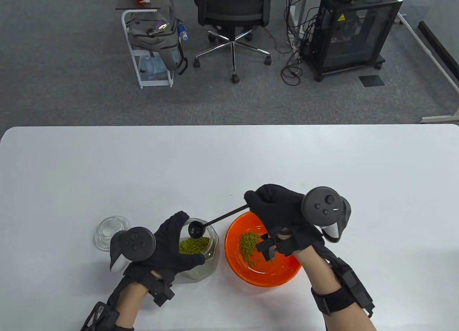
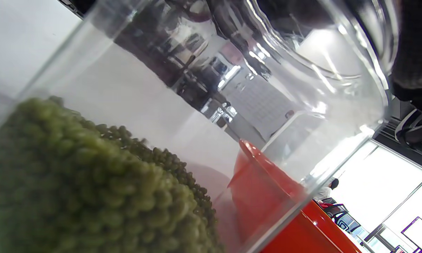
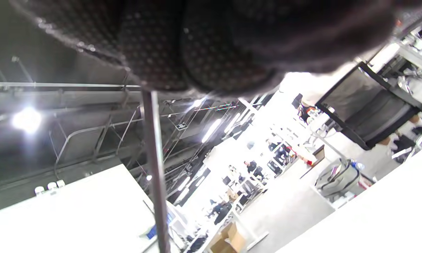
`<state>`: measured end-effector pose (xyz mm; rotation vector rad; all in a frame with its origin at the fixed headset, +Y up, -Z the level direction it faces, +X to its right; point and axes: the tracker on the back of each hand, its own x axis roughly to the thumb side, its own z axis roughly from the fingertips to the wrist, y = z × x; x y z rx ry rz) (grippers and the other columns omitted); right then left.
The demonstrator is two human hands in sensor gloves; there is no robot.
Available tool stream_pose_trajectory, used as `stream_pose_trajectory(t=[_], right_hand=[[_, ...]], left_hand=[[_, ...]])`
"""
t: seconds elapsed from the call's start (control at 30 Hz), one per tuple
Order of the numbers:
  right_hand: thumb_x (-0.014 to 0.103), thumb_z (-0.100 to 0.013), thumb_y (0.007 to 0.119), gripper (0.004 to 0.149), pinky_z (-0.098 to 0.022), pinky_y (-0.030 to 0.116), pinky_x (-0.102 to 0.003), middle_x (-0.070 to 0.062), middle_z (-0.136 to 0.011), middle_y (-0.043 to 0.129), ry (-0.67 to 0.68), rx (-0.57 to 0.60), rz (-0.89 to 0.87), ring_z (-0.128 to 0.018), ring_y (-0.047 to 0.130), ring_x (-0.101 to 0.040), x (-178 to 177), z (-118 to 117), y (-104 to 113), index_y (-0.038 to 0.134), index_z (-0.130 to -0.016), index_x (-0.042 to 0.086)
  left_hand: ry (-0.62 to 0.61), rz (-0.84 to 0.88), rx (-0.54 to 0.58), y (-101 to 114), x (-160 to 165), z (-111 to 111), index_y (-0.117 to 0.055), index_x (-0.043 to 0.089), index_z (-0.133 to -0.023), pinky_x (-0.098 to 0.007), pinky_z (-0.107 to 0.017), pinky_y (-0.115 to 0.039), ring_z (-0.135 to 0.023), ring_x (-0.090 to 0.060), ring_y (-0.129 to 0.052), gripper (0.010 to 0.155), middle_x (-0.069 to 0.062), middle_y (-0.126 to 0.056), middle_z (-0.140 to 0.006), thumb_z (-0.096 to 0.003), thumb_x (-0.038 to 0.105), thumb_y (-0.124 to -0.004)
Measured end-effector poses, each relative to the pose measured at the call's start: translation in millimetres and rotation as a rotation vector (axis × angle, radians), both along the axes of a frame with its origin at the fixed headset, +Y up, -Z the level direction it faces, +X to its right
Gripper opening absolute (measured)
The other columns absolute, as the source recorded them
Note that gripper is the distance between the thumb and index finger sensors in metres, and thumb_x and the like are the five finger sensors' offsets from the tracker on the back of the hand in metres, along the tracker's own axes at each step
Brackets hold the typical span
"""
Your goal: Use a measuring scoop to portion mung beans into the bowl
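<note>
A clear glass jar [image 1: 209, 254] holding green mung beans [image 1: 193, 245] stands near the table's front edge. My left hand [image 1: 168, 245] grips the jar from its left side, fingers wrapped round it. My right hand [image 1: 276, 209] pinches the end of a black measuring scoop [image 1: 195, 231], whose round cup hangs over the jar's mouth. The orange bowl [image 1: 283, 273] sits right of the jar with a small heap of beans [image 1: 250, 245] in it. In the left wrist view the jar wall [image 2: 232, 88], the beans [image 2: 91, 182] and the bowl [image 2: 267, 196] fill the frame. The scoop handle [image 3: 156, 168] crosses the right wrist view.
A glass lid [image 1: 109, 230] lies on the white table [image 1: 229, 159] left of my left hand. Beyond the table's far edge are an office chair [image 1: 233, 15], a cart with a backpack [image 1: 154, 37] and a black cabinet [image 1: 351, 33].
</note>
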<state>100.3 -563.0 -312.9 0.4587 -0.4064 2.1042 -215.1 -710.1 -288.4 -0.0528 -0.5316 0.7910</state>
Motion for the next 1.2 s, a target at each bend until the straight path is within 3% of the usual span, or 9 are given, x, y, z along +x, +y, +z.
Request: stream_pose_trajectory(t=[0.4,0.67,0.83,1.1,1.2], right_hand=[[0.051,-0.041,0.094,0.040,-0.015,0.087,-0.035,-0.009,-0.040,0.104,0.081,0.021,0.427,-0.017,0.100,-0.022,-83.9,-12.8,11.4,0.103,-0.048,0.013],[0.052,-0.042,0.092,0.039,-0.017,0.088,-0.035,-0.008,-0.043,0.105,0.129,-0.011,0.639,-0.020,0.101,-0.023,-115.2,-23.8,-8.1,0.104,-0.050,0.015],[0.050,-0.044,0.089,0.040,-0.017,0.088,-0.035,-0.009,-0.044,0.105,0.201,-0.185,0.492,-0.020,0.101,-0.023,-105.4,-37.7,-33.4,0.103,-0.053,0.014],[0.045,-0.047,0.084,0.042,-0.013,0.087,-0.036,-0.014,-0.042,0.105,0.143,-0.484,0.238,-0.016,0.101,-0.024,-73.8,-46.6,-67.9,0.101,-0.054,0.007],[0.044,-0.048,0.083,0.042,-0.012,0.087,-0.035,-0.014,-0.042,0.104,0.121,-0.528,0.168,-0.015,0.101,-0.023,-63.1,-46.5,-78.0,0.101,-0.054,0.006]], left_hand=[[0.001,0.006,-0.003,-0.7,0.1,0.2,-0.028,0.002,-0.110,-0.074,-0.072,-0.054,-0.106,-0.058,-0.056,0.125,-0.028,-0.040,-0.115,-0.0376,0.082,-0.090],[0.000,0.005,-0.005,-0.7,0.1,0.1,-0.028,0.002,-0.110,-0.074,-0.072,-0.054,-0.106,-0.059,-0.056,0.125,-0.028,-0.040,-0.116,-0.0379,0.082,-0.090],[-0.001,0.002,-0.005,-0.6,0.1,-0.1,-0.028,0.002,-0.110,-0.074,-0.072,-0.055,-0.106,-0.059,-0.056,0.124,-0.028,-0.040,-0.115,-0.0379,0.082,-0.090],[-0.002,-0.001,-0.003,-0.8,-0.1,-0.2,-0.028,0.002,-0.110,-0.074,-0.073,-0.054,-0.106,-0.059,-0.056,0.124,-0.028,-0.040,-0.116,-0.0380,0.083,-0.089],[-0.002,-0.001,-0.004,-0.9,-0.1,-0.3,-0.028,0.002,-0.110,-0.074,-0.072,-0.054,-0.106,-0.059,-0.056,0.124,-0.028,-0.040,-0.116,-0.0380,0.083,-0.089]])
